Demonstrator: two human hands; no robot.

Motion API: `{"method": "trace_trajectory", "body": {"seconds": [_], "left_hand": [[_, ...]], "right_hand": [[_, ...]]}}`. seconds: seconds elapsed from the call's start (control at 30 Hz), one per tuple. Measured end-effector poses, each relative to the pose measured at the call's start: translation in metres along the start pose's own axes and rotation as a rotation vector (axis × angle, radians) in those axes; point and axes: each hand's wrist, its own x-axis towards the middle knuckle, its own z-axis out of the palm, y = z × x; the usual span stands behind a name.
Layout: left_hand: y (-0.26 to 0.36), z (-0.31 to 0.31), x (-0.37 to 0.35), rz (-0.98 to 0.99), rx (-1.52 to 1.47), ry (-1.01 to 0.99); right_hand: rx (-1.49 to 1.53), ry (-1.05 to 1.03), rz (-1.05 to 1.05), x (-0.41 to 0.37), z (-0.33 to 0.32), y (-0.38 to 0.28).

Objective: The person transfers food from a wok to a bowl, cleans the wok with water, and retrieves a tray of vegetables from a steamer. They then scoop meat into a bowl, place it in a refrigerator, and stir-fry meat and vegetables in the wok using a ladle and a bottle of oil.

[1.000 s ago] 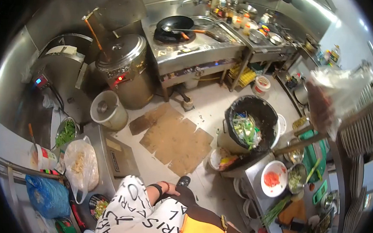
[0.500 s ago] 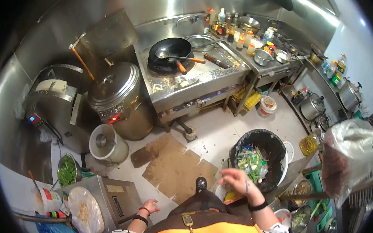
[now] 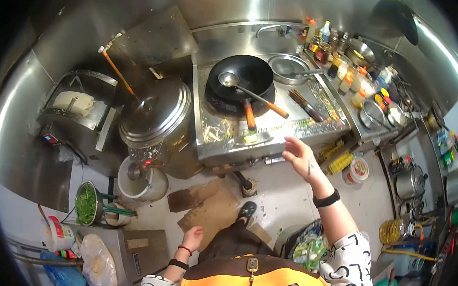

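Moved since half a second ago: right hand [image 3: 300, 157], up from above the scrap bin [image 3: 309, 250] to the front edge of the stove worktop [image 3: 271, 137]; the view has swung toward the stove with it. Left hand [image 3: 192, 239] remains low at the hip.

Items, left to right:
- Bowl of greens [image 3: 86, 205], on the floor-side ledge, well apart from both hands.
- Lidded stockpot [image 3: 154, 115], just beside the stove.
- Left hand: fingers loosely curled, nothing seen in it, hanging above the cardboard [image 3: 209, 210] on the floor.
- Wok [image 3: 241, 75], on the burner, its orange-gripped handle pointing toward the person.
- Ladle [image 3: 253, 95], bowl resting in the wok, handle angled right.
- Right hand: wide, fingers spread, empty, near the worktop edge, short of both handles.
- Condiment bottles [image 3: 348, 77], at the far right.

Step in hand, by judgement: a reach toward the stove. Taking either handle calls for further extension up and left, then a closing grip.
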Motion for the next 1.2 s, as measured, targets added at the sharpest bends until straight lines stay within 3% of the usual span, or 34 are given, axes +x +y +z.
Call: {"method": "trace_trajectory", "body": {"seconds": [0.07,0.17,0.27,0.33,0.4,0.43,0.47,0.53,0.6,0.67,0.73,0.8,0.87,0.93,1.0,1.07,1.2], "left_hand": [[0.049,0.018,0.048,0.084,-0.175,-0.088],[0.133,0.040,0.130,0.207,-0.338,-0.210],[0.223,0.055,0.207,0.132,-0.520,-0.276],[0.264,0.065,0.257,0.092,-0.767,-0.288],[0.304,0.070,0.295,-0.025,-0.990,-0.336],[0.328,0.070,0.306,-0.083,-1.157,-0.414],[0.347,0.071,0.312,-0.164,-1.316,-0.486],[0.360,0.078,0.325,-0.114,-1.430,-0.527],[0.336,0.088,0.339,-0.037,-1.167,-0.362],[0.359,0.086,0.324,-0.128,-1.215,-0.247],[0.373,0.089,0.314,-0.110,-1.151,-0.159],[0.393,0.091,0.305,-0.020,-0.822,-0.030],[0.400,0.119,0.322,0.653,-0.190,0.659],[0.506,0.138,0.280,0.654,-0.126,0.653],[0.598,0.186,0.265,0.738,-0.364,0.294],[0.693,0.249,0.256,0.748,-0.422,-0.053],[0.849,0.379,0.285,0.649,-0.410,-0.662]], "right_hand": [[-0.194,0.139,-0.096,0.061,-0.012,0.025],[-0.253,0.308,0.064,0.137,-0.020,0.058],[-0.618,0.204,0.249,0.212,-0.030,0.139],[-0.359,-0.106,0.495,0.235,-0.024,0.129],[-0.408,-0.421,0.615,0.250,-0.013,0.107],[-0.126,-0.321,0.716,0.245,-0.007,0.092],[0.107,-0.255,0.643,0.242,-0.004,0.080],[0.644,-0.303,0.747,0.242,-0.015,0.057],[0.819,-0.283,0.713,0.230,-0.052,0.030],[0.855,-0.280,0.628,0.217,-0.105,0.018],[0.644,-0.131,0.308,0.200,-0.167,-0.006],[0.497,0.035,0.080,0.189,-0.227,-0.008],[0.713,0.110,-0.018,0.184,-0.288,0.003],[0.888,-0.090,0.016,0.177,-0.360,-0.004],[0.796,-0.046,-0.021,0.171,-0.424,-0.004],[0.783,0.143,0.024,0.167,-0.487,-0.003],[0.796,0.248,0.000,0.147,-0.595,0.039]]}}
